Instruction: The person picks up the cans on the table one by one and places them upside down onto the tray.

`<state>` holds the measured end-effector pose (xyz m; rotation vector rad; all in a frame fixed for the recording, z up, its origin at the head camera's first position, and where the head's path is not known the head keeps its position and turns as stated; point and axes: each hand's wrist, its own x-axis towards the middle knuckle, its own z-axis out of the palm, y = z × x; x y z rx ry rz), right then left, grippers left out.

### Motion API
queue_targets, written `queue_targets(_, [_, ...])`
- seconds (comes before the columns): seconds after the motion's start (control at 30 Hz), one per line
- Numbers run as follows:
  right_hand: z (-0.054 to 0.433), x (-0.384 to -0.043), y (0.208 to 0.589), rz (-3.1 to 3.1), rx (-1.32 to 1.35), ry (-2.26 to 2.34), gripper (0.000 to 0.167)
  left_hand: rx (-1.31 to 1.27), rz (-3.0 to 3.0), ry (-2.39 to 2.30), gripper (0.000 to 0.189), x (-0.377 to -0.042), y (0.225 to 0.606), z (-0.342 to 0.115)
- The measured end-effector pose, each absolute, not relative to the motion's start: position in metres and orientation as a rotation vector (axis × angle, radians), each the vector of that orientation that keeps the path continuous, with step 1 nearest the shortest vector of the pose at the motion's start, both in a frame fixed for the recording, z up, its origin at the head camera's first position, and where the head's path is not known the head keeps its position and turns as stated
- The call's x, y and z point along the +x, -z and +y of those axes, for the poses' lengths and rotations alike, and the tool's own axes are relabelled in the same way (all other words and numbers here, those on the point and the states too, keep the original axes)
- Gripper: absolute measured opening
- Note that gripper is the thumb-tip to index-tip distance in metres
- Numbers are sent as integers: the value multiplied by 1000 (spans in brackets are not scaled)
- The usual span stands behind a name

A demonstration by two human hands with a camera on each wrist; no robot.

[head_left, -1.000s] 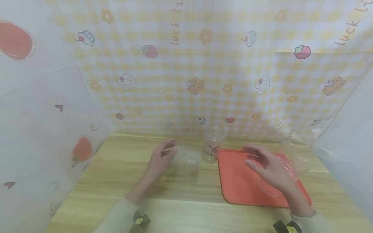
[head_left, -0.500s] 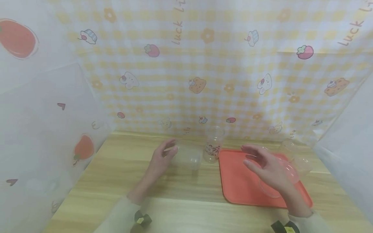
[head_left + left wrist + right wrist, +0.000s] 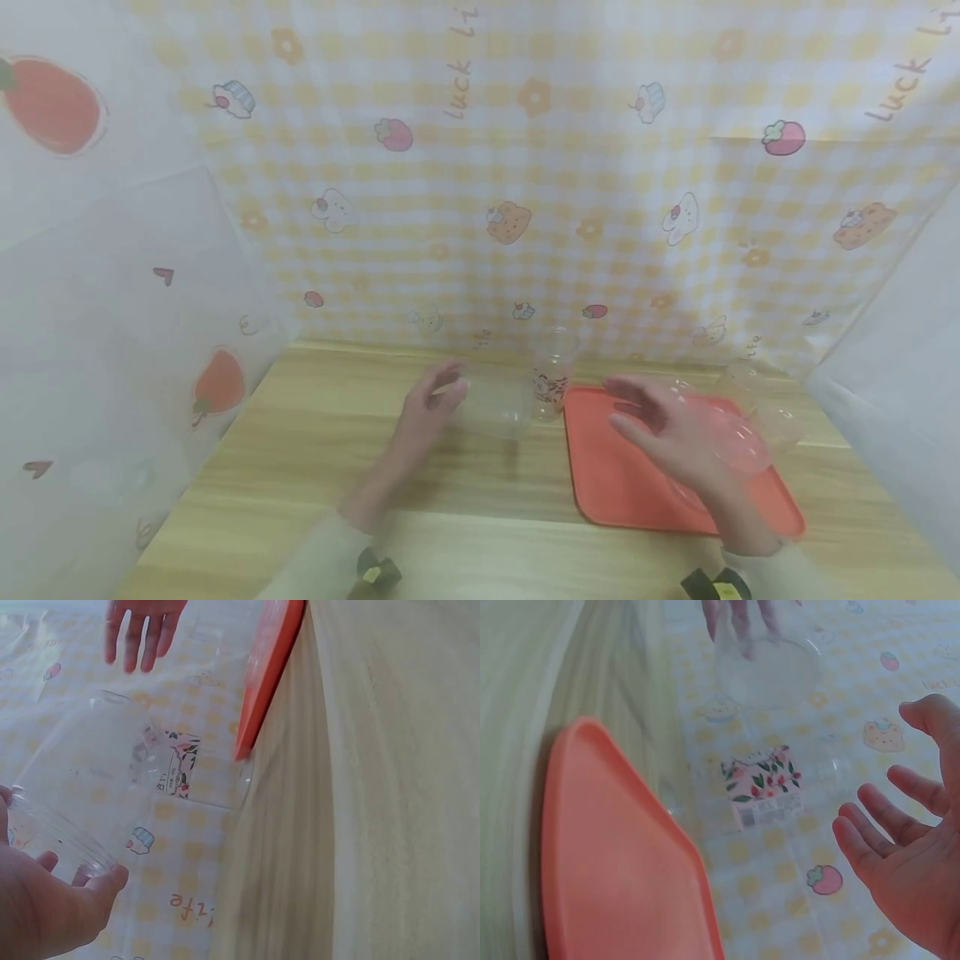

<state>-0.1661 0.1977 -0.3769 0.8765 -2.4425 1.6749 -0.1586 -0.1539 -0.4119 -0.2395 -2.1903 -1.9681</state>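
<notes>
My left hand (image 3: 423, 412) grips a clear plastic cup (image 3: 491, 404) near its wide rim. The cup is tipped on its side, its base pointing right at a tall clear bottle (image 3: 551, 385) with a floral label. In the left wrist view, the thumb and fingers of the left hand (image 3: 64, 900) pinch the ridged rim, and the cup (image 3: 90, 769) overlaps the bottle. Over the red tray (image 3: 611, 479), my right hand (image 3: 671, 437) is held with fingers spread and nothing in it. The right wrist view shows its palm bare, beside the bottle's label (image 3: 765, 784).
Rounded clear plastic pieces (image 3: 738, 442) lie at the tray's right side, partly hidden by the right arm. More clear containers (image 3: 778, 423) stand beyond it at the back right. A checkered cloth (image 3: 420, 175) rises along the table's (image 3: 315, 450) back edge.
My left hand has moved slightly right with the cup, bringing its base closer to the bottle. My right hand has shifted a little left over the tray.
</notes>
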Motion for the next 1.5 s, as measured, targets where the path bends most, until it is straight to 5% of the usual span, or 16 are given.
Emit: queue_targets(1.5, [189, -170, 388, -2271, 979, -1755, 51, -139, -2125, 2044, 42, -159, 412, -138])
